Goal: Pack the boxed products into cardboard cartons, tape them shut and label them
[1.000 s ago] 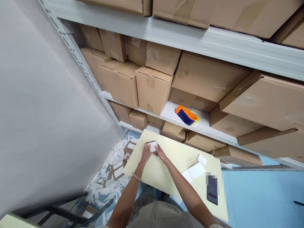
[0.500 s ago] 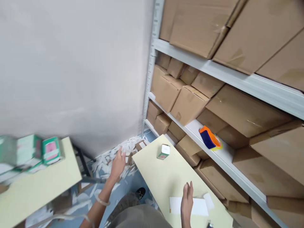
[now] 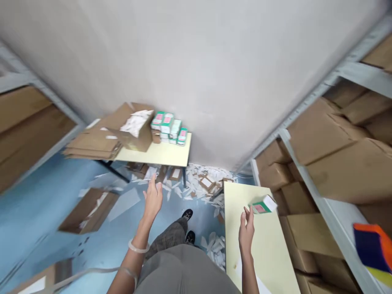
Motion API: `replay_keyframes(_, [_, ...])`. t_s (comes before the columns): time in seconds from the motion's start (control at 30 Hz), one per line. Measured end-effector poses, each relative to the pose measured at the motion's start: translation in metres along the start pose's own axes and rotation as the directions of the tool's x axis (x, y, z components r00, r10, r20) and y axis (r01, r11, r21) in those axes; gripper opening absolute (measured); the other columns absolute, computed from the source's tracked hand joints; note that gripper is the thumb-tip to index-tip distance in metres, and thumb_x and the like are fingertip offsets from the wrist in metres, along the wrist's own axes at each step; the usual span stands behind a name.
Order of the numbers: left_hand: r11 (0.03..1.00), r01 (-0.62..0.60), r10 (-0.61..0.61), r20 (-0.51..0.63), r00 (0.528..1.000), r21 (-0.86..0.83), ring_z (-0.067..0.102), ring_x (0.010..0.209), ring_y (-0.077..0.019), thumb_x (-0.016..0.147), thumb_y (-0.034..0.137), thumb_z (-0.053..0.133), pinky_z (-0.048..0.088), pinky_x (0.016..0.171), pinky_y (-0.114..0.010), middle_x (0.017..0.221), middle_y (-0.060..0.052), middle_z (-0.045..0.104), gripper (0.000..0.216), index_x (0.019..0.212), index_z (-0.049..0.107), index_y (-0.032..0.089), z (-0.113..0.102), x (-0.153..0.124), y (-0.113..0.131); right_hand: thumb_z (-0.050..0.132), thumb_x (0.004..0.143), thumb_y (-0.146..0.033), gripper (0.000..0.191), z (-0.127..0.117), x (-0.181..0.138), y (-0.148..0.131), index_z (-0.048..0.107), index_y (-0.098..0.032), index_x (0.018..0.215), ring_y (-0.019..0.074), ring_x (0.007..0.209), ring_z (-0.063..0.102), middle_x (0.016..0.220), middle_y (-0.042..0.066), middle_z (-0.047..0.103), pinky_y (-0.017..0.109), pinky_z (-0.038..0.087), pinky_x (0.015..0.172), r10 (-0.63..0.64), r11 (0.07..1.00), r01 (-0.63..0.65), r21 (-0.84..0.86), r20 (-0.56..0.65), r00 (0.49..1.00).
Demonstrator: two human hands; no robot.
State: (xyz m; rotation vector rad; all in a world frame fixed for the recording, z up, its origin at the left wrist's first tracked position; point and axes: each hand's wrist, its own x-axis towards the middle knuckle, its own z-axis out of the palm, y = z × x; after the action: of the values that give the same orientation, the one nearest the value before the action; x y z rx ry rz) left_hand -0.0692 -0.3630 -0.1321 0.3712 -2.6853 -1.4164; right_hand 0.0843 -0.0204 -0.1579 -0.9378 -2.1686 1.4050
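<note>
My left hand [image 3: 153, 199] is held out over the blue floor, fingers apart, with nothing in it. A pale bangle [image 3: 138, 247] rings that wrist. Over the right-hand table [image 3: 245, 194] my right hand [image 3: 246, 230] hangs open and holds nothing. Just beyond its fingertips lies a small green, white and pink box [image 3: 263, 205]; whether they touch, I cannot tell. A white sheet [image 3: 259, 283] on the same table is partly hidden by my right forearm.
By the wall, another table [image 3: 180, 155] bears green-and-white boxes [image 3: 168, 122], an open carton [image 3: 142, 141] and flattened cardboard [image 3: 92, 143]. Paper scraps [image 3: 199, 175] and an open carton [image 3: 88, 210] lie on the floor. Shelves of cardboard boxes [image 3: 324, 134] rise at the right.
My view has swung left, bringing the wall table, open carton and left shelving into sight. The small box now appears closer to my right hand. Both hands stay open.
</note>
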Motion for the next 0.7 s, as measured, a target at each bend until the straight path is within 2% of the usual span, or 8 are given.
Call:
replay_keyframes(0.1, [0.995, 0.102, -0.099, -0.226, 0.969, 0.0, 0.026, 0.149, -0.0344, 0.101, 0.046, 0.025, 0.009, 0.119, -0.066, 0.162, -0.017, 0.029, 0.063, 0.156, 0.025, 0.016, -0.073, -0.005, -0.037, 0.039, 0.091, -0.065, 0.08, 0.054, 0.005, -0.026, 0.032, -0.017, 0.154, 0.0298, 0.136, 0.046, 0.145, 0.017, 0.052, 0.046, 0.032, 0.114, -0.057, 0.998, 0.055, 0.015, 0.121, 0.991])
replay_keyframes(0.2, [0.975, 0.222, -0.21, -0.388, 0.897, -0.015, 0.026, 0.149, -0.0343, 0.101, 0.045, 0.024, 0.012, 0.119, -0.065, 0.162, -0.017, 0.028, 0.063, 0.157, 0.023, 0.015, -0.133, -0.013, -0.077, 0.037, 0.091, -0.066, 0.08, 0.118, 0.0, -0.058, 0.033, -0.015, 0.153, 0.0291, 0.137, 0.046, 0.145, 0.017, 0.052, 0.045, 0.032, 0.114, -0.153, 0.988, 0.148, 0.038, 0.226, 0.962])
replay_keyframes(0.33, [0.936, 0.34, -0.335, -0.519, 0.786, -0.09, 0.025, 0.15, -0.0343, 0.101, 0.044, 0.025, 0.014, 0.119, -0.063, 0.162, -0.019, 0.027, 0.064, 0.156, 0.023, 0.013, -0.184, -0.013, -0.133, 0.036, 0.092, -0.065, 0.08, 0.205, -0.017, -0.094, 0.031, -0.015, 0.154, 0.0294, 0.136, 0.047, 0.145, 0.018, 0.053, 0.045, 0.032, 0.113, -0.25, 0.968, 0.235, 0.084, 0.351, 0.903])
replay_keyframes(0.4, [0.926, 0.355, -0.363, -0.555, 0.749, -0.128, 0.025, 0.15, -0.0346, 0.1, 0.046, 0.025, 0.016, 0.12, -0.061, 0.161, -0.02, 0.027, 0.065, 0.156, 0.024, 0.012, -0.203, -0.005, -0.16, 0.037, 0.092, -0.065, 0.08, 0.248, -0.028, -0.108, 0.031, -0.016, 0.155, 0.0291, 0.134, 0.049, 0.144, 0.018, 0.053, 0.046, 0.034, 0.112, -0.265, 0.964, 0.241, 0.11, 0.403, 0.876])
replay_keyframes(0.57, [0.949, 0.282, -0.309, -0.601, 0.737, -0.142, 0.026, 0.15, -0.0314, 0.1, 0.053, 0.023, 0.02, 0.122, -0.051, 0.161, -0.019, 0.029, 0.069, 0.156, 0.024, 0.012, -0.25, 0.028, -0.209, 0.038, 0.091, -0.065, 0.08, 0.353, -0.068, -0.153, 0.036, -0.014, 0.152, 0.0295, 0.132, 0.051, 0.141, 0.019, 0.055, 0.047, 0.034, 0.112, -0.313, 0.95, 0.261, 0.174, 0.482, 0.818])
replay_keyframes(0.7, [0.939, 0.294, -0.343, -0.532, 0.774, -0.178, 0.023, 0.151, -0.0311, 0.099, 0.057, 0.022, 0.019, 0.123, -0.05, 0.164, -0.016, 0.023, 0.072, 0.157, 0.021, 0.014, -0.28, 0.056, -0.229, 0.038, 0.093, -0.063, 0.077, 0.42, -0.11, -0.192, 0.034, -0.015, 0.153, 0.0277, 0.135, 0.049, 0.144, 0.018, 0.054, 0.046, 0.034, 0.114, -0.336, 0.942, 0.263, 0.209, 0.564, 0.754])
